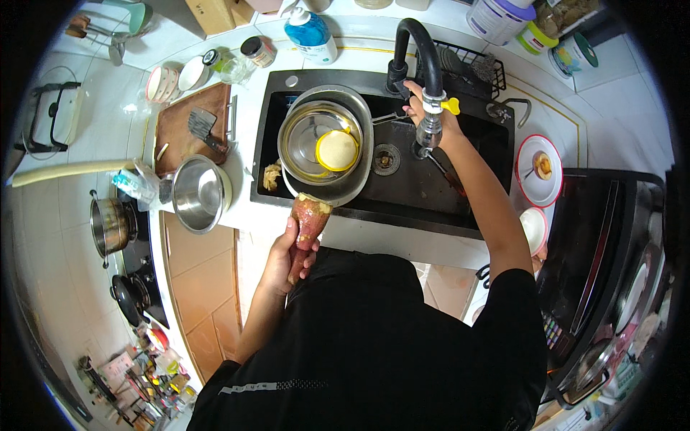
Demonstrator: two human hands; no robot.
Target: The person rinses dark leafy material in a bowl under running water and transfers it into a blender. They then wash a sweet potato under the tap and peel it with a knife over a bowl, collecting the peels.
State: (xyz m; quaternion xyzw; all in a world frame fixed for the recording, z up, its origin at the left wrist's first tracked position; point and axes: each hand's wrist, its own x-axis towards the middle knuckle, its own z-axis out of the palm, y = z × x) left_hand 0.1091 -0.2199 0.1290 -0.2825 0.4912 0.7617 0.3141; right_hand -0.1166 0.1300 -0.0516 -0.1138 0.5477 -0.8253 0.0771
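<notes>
My left hand [288, 256] grips a reddish sweet potato [311, 218] by its narrow end, in front of the sink's near edge. Its thick upper end has pale patches and reaches the rim of a metal basin. My right hand [426, 116] is raised behind the black faucet [418, 40], with fingers at its lever; the spout partly hides the hand. Inside the black sink [431, 199], a metal bowl [296, 134] rests in the larger basin [367, 140]. A round, yellow-rimmed pale item [337, 151] lies in that bowl.
Left of the sink are a steel bowl [198, 194] and a cleaver [202, 124] on a brown cutting board [178, 116]. A blue soap bottle [311, 37] stands behind the sink. Red-rimmed bowls [531, 145] are at the right, beside a black appliance [582, 215]. Pots [108, 223] stand far left.
</notes>
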